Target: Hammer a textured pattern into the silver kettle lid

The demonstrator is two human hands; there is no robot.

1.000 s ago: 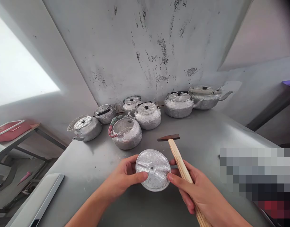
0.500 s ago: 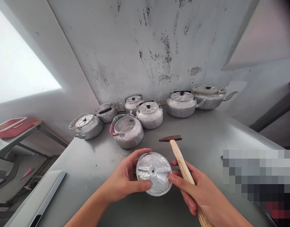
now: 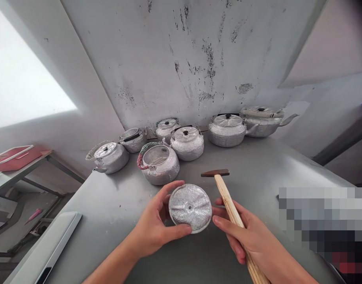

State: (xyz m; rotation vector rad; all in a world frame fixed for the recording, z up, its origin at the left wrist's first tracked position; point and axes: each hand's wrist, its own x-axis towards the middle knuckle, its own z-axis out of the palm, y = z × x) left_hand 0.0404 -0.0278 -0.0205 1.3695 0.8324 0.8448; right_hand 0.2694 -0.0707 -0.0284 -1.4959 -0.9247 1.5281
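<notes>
A round, dented silver metal lid (image 3: 190, 208) with a small central hole is tilted up above the table, its face toward the camera. My left hand (image 3: 154, 225) grips its left side, thumb on the lower rim. In my right hand (image 3: 242, 230) rests the wooden handle of a hammer (image 3: 228, 197), whose dark rusty head points away from me. The right fingertips are close to the lid's right edge. Beyond the lid stands an open kettle (image 3: 160, 167) with a red and green wrapped handle.
Several silver kettles, including a lidded one (image 3: 187, 144), line the back of the grey table (image 3: 110, 209). A white flat case (image 3: 47, 248) lies at left. A red basket (image 3: 13, 157) stands on a side table. Something pixelated covers the right.
The lid and my left hand have moved slightly up and left, and the lid has turned a little. My right fingertips have come off its edge, and the hammer has shifted slightly right.
</notes>
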